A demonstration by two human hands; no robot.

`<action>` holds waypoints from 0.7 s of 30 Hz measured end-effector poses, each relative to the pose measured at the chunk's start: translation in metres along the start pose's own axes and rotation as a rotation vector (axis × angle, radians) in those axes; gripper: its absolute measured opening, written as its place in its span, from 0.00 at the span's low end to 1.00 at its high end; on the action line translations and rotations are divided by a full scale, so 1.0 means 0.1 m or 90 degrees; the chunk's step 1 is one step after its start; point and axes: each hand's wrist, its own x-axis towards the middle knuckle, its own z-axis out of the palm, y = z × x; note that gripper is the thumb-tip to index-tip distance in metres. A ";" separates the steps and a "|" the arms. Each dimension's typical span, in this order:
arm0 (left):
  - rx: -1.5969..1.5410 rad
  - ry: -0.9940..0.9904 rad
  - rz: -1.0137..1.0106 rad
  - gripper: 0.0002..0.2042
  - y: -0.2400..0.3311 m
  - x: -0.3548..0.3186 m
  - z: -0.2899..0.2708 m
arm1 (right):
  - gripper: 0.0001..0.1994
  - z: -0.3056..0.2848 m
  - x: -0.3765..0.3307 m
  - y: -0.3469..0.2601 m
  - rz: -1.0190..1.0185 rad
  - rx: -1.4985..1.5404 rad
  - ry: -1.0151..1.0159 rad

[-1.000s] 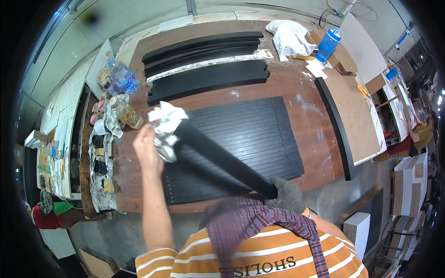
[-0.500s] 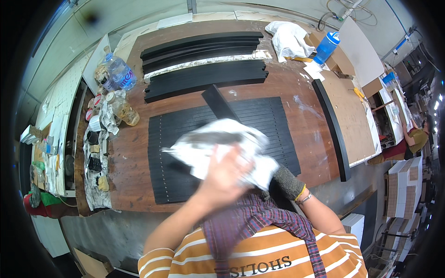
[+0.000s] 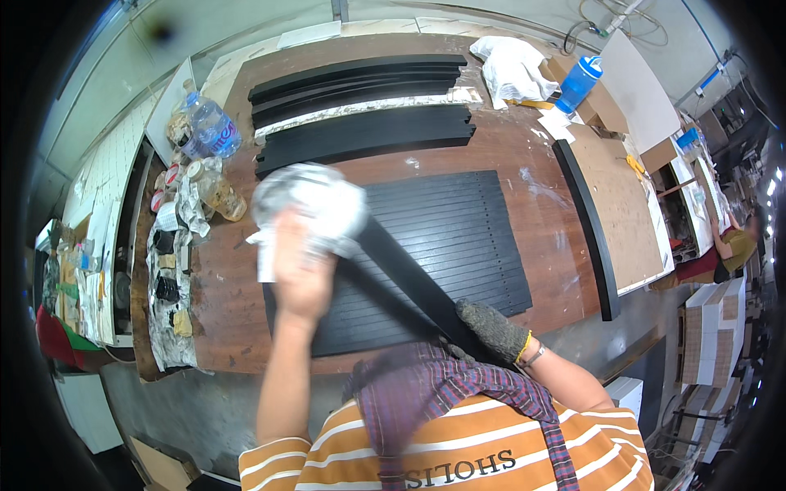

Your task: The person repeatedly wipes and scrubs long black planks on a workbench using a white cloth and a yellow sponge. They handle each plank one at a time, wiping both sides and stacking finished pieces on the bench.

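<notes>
My bare left hand [image 3: 304, 274] is closed on a crumpled white cloth [image 3: 315, 204], both blurred by motion. The cloth lies over the far end of a long black board [image 3: 409, 274], hiding that end. Wearing a grey knitted glove with a yellow cuff, my right hand [image 3: 495, 331] grips the board's near end, close to my body. The board slants from my right hand up toward the far left. Below it, on the brown table [image 3: 557, 270], lies a row of narrow black slats [image 3: 450, 217] set side by side, with a line of small holes near the right end.
Black boards [image 3: 360, 139] are stacked at the back, and another black board [image 3: 585, 229] lies along the right edge. At left stand plastic bottles [image 3: 214, 131] and sponges on stained paper. A white bag [image 3: 512, 69] and blue bottle [image 3: 579, 84] stand back right. A person [image 3: 733, 250] works far right.
My left hand and the cloth have moved left and away from me, to the board's far end. More of the board now shows. My gloved right hand stays nearly in place.
</notes>
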 end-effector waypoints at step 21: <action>-0.610 -0.062 -0.196 0.26 0.74 0.62 0.80 | 0.18 -0.81 1.23 -0.33 -0.315 -0.122 0.441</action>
